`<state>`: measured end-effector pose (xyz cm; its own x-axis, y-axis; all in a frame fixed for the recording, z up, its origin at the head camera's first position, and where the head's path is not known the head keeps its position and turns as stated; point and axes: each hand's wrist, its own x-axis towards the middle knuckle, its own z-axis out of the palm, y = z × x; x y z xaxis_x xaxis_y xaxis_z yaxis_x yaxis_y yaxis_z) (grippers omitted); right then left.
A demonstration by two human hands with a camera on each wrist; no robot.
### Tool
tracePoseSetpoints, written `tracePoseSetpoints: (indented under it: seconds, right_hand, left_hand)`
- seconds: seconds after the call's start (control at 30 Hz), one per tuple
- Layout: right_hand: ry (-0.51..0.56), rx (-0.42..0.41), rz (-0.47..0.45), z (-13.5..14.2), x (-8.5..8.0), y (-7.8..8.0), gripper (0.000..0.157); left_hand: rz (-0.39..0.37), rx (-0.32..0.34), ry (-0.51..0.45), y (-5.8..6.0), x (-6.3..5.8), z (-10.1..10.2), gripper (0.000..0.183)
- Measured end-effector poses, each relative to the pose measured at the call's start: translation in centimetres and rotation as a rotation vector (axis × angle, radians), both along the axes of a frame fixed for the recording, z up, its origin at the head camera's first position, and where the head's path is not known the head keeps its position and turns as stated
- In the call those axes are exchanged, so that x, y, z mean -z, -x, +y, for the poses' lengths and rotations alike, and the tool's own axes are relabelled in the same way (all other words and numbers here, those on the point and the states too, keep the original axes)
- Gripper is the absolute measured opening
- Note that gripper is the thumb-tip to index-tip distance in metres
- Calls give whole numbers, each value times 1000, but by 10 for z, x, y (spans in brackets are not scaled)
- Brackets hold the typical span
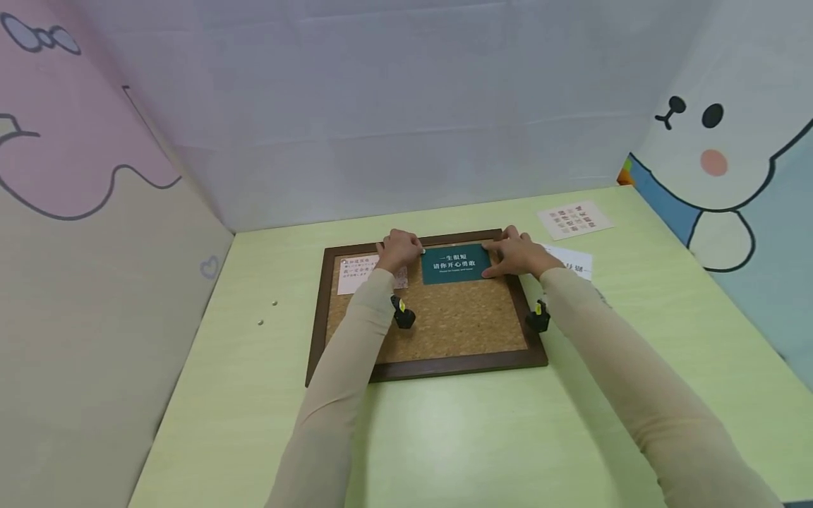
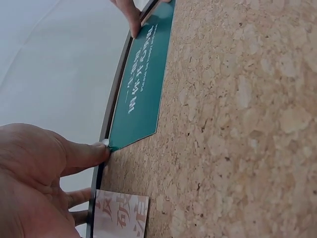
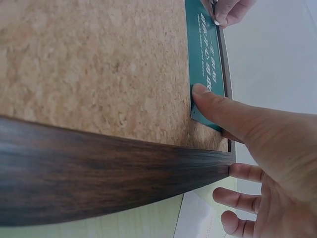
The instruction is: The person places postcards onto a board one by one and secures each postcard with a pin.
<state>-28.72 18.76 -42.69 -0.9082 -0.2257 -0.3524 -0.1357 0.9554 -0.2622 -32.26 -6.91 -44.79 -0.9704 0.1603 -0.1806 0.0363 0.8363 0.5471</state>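
A dark green card (image 1: 454, 264) with white lettering lies against the upper part of a framed cork board (image 1: 464, 314). My left hand (image 1: 399, 251) pinches a small white push pin (image 2: 105, 142) at the card's upper left corner. At the card's right end my right hand (image 1: 517, 252) presses it to the cork, thumb (image 3: 210, 101) on its face near the lower edge and forefinger near the top corner. The other right fingers hang loosely curled past the frame. Left of the green card is a pale card (image 1: 356, 274) with lettering, partly behind my left hand and sleeve.
Two small pins (image 1: 274, 303) lie on the light green table (image 1: 222, 395) left of the board. To the right are a lettered card (image 1: 574, 219) and a white card (image 1: 574, 259), partly under my right arm. Curtain-like walls (image 1: 406, 141) stand behind and at the sides.
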Motion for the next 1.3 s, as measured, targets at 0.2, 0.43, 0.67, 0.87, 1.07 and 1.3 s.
tracePoseSetpoints:
  seconds: [0.2, 0.43, 0.67, 0.87, 1.07, 1.3]
  right_hand:
    - [-1, 2, 4, 0, 2, 1, 81]
    - [-5, -1, 8, 0, -1, 2, 82]
    - [4, -5, 11, -3, -4, 0, 81]
    - [-4, -1, 3, -3, -3, 1, 82]
    - [-10, 3, 7, -2, -1, -1, 82]
    - [3, 8, 28, 1, 4, -3, 82]
  left_hand:
    - [-13, -28, 25, 2, -2, 4, 24]
    - [14, -76, 24, 4, -5, 8, 25]
    - [100, -114, 6, 0, -4, 10, 11]
    - [116, -111, 33, -2, -6, 9, 17]
    - [126, -121, 81, -5, -8, 10, 16]
    - [121, -126, 75, -6, -6, 11, 20]
